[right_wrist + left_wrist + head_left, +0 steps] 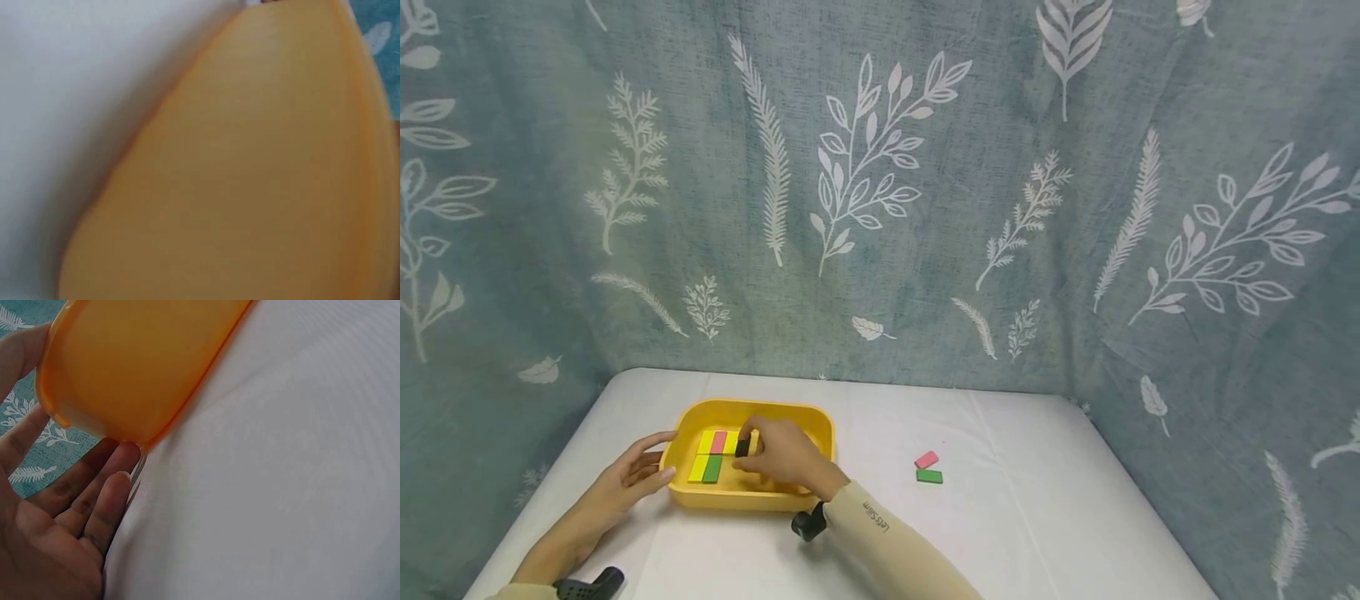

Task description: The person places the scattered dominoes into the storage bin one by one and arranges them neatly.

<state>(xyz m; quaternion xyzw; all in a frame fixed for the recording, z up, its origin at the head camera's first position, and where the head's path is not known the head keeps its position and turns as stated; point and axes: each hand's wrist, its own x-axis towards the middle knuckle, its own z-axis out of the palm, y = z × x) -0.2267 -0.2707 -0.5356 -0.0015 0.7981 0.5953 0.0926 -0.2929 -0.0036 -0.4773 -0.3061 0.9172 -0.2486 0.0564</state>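
Note:
A yellow plastic tray [752, 501] stands on the white table, with flat yellow, pink and green blocks laid in rows inside it. My left hand [625, 482] is at the tray's left end, fingers spread and fingertips touching its outer wall. In the left wrist view those fingertips meet the tray's corner [125, 375]. Inside the tray, my right hand [786, 454] pinches a black block [742, 447] between thumb and fingers, beside the upper row of blocks. The right wrist view shows only the tray's wall [237, 162], blurred; the fingers are hidden there.
To the right of the tray, a pink block [927, 459] and a green block [929, 477] lie on the white tablecloth [1015, 500]. A blue-green curtain [880, 317] with white leaf prints surrounds the table's back and sides.

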